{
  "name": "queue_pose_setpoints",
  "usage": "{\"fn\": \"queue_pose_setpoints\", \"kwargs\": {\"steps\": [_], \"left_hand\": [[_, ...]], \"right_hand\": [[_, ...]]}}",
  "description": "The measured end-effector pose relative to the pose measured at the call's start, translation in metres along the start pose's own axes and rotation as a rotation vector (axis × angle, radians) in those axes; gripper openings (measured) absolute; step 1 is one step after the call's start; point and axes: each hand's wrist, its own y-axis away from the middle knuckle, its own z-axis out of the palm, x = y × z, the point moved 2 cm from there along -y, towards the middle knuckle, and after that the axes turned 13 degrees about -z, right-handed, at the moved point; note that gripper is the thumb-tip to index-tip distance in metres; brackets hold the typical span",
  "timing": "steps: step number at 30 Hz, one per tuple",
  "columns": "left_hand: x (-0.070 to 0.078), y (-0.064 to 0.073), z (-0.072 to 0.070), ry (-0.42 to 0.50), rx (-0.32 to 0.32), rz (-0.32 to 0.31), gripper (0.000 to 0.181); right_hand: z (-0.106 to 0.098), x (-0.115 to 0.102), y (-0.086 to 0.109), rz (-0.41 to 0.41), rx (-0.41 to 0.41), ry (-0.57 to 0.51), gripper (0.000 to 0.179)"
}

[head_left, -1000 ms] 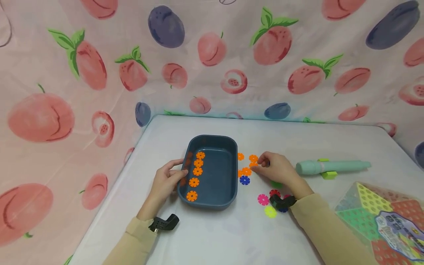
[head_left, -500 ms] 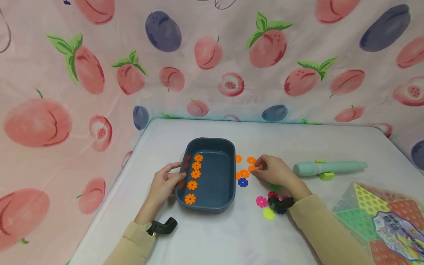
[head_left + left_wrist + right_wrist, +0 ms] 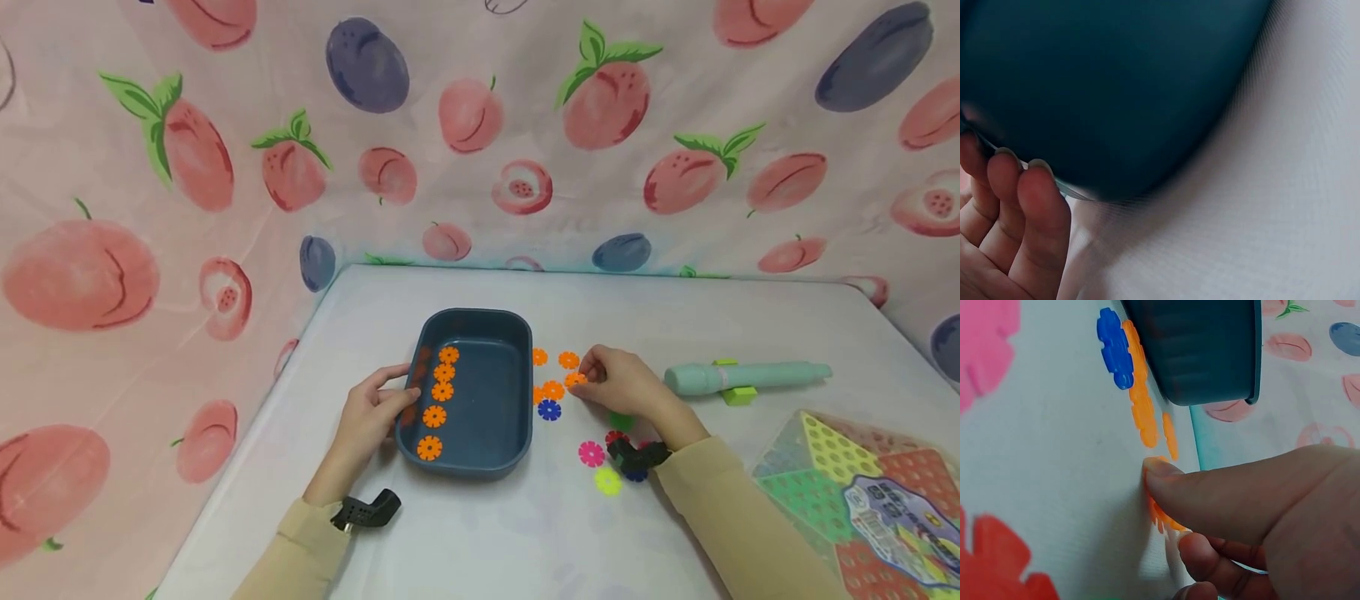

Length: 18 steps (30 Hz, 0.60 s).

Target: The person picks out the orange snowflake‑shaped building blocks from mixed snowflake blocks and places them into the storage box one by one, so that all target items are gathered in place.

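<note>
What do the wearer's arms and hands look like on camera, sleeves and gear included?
The left sleeve and right sleeve are plain tan and reach almost to the wrists. A bent, black left wrist camera and right wrist camera are worn there. The left hand and right hand are gloveless, with no rings visible.

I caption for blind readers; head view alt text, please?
A right hand pinches an orange flower-shaped disc at a white table; the left hand grips a dark blue tray holding five orange discs. Loose discs lie beside it.
</note>
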Motion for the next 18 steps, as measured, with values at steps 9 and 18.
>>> {"fn": "queue_pose_setpoints", "kwargs": {"steps": [9, 18], "left_hand": [[0.002, -0.0013, 0.0002, 0.005, -0.005, 0.002, 0.044], [0.0011, -0.0009, -0.0001, 0.011, -0.008, -0.001, 0.043]], "right_hand": [[-0.0022, -0.0036, 0.0006, -0.015, 0.016, 0.013, 0.031], [0.0005, -0.0026, 0.0004, -0.003, 0.008, 0.005, 0.031]]}}
